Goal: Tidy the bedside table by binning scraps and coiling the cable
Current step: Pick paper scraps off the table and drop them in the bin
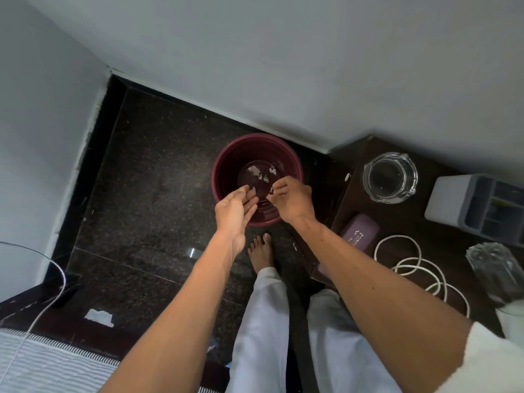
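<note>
- Small pale paper scraps lie on the cupped, open left hand, directly above the round maroon plastic bin.
- Right hand is nearer, fingertips pinched on 1 scrap.
- White looped cable lies uncoiled on the dark wooden bedside table, rightward.

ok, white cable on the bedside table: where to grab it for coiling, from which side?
Probably from above, pinching where the loops of the white cable cross mid-run. It lies flat in loose overlapping loops on the bedside table, open above, with the glass jar and a crystal piece beside it. Its ends aren't identifiable.
</note>
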Demonstrator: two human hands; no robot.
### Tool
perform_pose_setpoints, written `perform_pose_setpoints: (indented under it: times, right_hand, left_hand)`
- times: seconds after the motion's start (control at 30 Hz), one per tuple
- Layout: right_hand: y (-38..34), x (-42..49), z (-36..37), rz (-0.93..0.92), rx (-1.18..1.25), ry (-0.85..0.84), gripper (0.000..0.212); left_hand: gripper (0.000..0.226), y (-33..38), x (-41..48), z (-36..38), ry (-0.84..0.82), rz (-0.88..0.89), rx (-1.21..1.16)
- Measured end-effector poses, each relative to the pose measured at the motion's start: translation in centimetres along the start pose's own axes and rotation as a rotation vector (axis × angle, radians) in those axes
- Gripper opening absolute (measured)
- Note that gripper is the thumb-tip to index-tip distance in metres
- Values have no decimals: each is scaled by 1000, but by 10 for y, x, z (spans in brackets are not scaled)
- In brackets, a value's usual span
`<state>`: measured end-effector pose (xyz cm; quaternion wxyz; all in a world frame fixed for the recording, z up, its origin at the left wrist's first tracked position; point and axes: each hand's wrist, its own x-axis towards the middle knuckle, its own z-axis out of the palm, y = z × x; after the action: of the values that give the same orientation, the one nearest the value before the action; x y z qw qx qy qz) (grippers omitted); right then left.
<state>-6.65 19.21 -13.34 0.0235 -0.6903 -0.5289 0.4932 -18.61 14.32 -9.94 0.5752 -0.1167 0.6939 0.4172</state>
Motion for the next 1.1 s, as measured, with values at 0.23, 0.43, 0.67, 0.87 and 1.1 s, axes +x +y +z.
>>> perform_pose_setpoints:
  times: [0.23,0.43,0.67,0.87,1.1]
  right_hand:
    - [3,-53,-41,-169,169,69,9]
    - [39,-113,-102,-253,135,204,8]
    - [108,-124,-153,-305,-37,292,20]
    - [131,-100,-159,-314,-167,180,48]
    - [126,-79,-151,-267,-231,20,61]
  left_hand:
    - [23,-37,-43,22,-38,19,52]
    - [20,-86,-88,43,-17,157,347]
    - [13,-130,-134,62,44,362,652]
    - [37,-166,-145,64,189,380,719]
    - [33,-180,-141,70,240,264,532]
